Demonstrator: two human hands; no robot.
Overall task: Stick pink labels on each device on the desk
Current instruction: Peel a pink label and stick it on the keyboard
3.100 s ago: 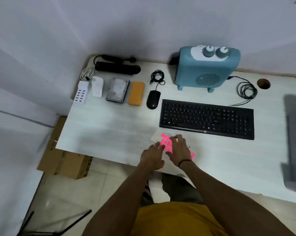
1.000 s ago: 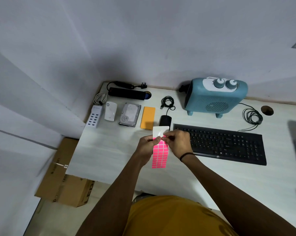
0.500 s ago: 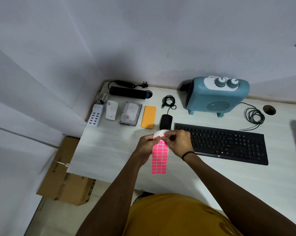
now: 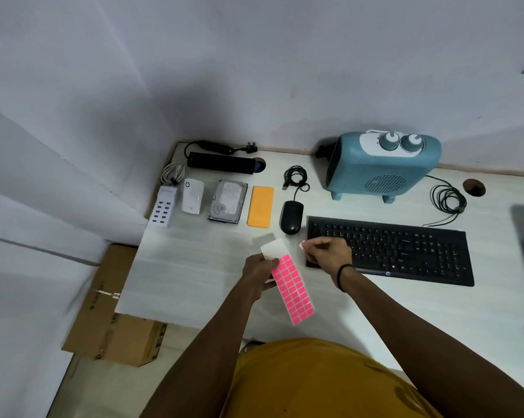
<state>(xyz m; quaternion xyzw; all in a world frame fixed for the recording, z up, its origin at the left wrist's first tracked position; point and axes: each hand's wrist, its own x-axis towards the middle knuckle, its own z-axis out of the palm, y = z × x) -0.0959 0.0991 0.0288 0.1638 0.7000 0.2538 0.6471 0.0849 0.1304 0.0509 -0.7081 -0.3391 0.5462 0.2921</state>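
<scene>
In the head view, the left hand is a little below the centre of the frame, its fingers closed on the label sheet. The sheet hangs from this hand toward the lower right, with its white top part bare and the pink labels below. The right hand is just to the right of the sheet, apart from it, over the left end of the keyboard. Its fingertips are pinched together on a small pale piece; if this is a peeled label I cannot tell for sure.

The devices lie on the bench in the upper half of the frame. From left to right: a white charger, a white adapter, a hard drive, an orange power bank and a black mouse. Behind them lies a black power strip, and a blue heater stands above the keyboard. No pink label shows on any of them.
</scene>
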